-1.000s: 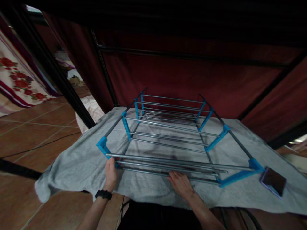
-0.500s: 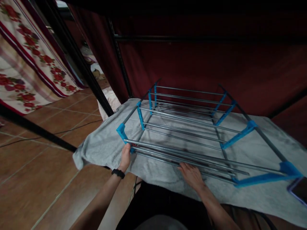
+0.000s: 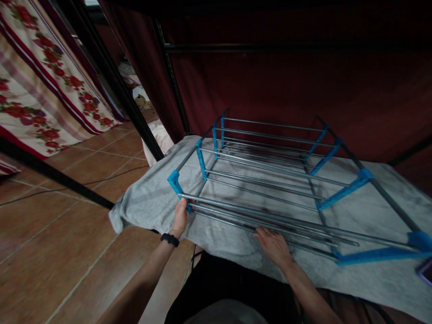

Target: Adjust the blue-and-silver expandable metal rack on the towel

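A rack of grey metal tubes [image 3: 256,174] with blue plastic connectors [image 3: 346,192] lies on a grey blanket [image 3: 145,202]. At its near left corner, my left hand [image 3: 180,220] is closed around the blue end piece [image 3: 174,182], thumb up beside a tube's end. My right hand [image 3: 272,245] grips the lower tubes along the near side, around the middle; its fingertips are partly hidden. Several tubes run close together there, and one [image 3: 351,243] ends short of the right-hand blue connector [image 3: 381,255].
Black metal frame posts [image 3: 135,121] stand at the left, and a dark red curtain [image 3: 286,85] hangs behind. A phone [image 3: 425,271] lies at the right edge. Beyond the blanket are a tiled floor [image 3: 84,225], a black cable [image 3: 101,181] and a flowered cloth [image 3: 50,90].
The view has turned slightly left, so the rack and blanket appear a little further right. Both hands keep about the same places on the rack.
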Demonstrator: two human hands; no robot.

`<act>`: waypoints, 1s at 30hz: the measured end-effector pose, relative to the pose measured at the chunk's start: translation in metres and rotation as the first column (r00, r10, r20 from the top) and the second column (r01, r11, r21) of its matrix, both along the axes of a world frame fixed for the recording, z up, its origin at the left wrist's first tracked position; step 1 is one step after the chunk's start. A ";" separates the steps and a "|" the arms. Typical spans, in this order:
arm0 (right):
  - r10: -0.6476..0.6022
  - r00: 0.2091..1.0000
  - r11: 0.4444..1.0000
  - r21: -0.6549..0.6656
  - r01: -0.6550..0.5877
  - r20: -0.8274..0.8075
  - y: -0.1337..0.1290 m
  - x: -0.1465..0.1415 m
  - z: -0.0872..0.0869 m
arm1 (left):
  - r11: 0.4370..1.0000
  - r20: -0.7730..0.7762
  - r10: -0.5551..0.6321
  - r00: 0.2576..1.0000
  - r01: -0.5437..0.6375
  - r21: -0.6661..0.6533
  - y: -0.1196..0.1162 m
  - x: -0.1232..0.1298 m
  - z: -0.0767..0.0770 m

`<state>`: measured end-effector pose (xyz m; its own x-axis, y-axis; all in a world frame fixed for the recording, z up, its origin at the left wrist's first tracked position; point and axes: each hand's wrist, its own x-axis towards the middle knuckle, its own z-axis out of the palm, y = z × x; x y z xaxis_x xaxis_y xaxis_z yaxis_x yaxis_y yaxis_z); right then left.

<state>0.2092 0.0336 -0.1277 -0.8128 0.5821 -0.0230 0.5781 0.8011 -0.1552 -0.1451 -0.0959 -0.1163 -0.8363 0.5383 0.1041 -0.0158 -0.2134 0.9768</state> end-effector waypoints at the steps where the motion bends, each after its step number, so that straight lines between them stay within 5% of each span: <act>1: 0.005 1.000 1.000 0.002 -0.005 0.001 0.000 0.000 0.000 | 1.000 0.001 -0.020 1.000 0.020 0.002 -0.001 -0.002 -0.002; 18: 0.011 1.000 0.999 0.048 -0.011 -0.018 0.000 0.001 0.001 | 0.998 0.038 -0.026 0.999 0.024 0.057 0.001 0.005 -0.001; 30: -0.022 0.999 0.998 -0.063 0.020 -0.034 0.001 0.000 -0.002 | 1.000 0.001 0.028 1.000 -0.028 0.012 0.003 0.005 -0.013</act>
<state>0.2096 0.0342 -0.1294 -0.8014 0.5974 -0.0314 0.5880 0.7770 -0.2249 -0.1401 -0.0925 -0.1295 -0.8512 0.5132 0.1100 -0.0101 -0.2255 0.9742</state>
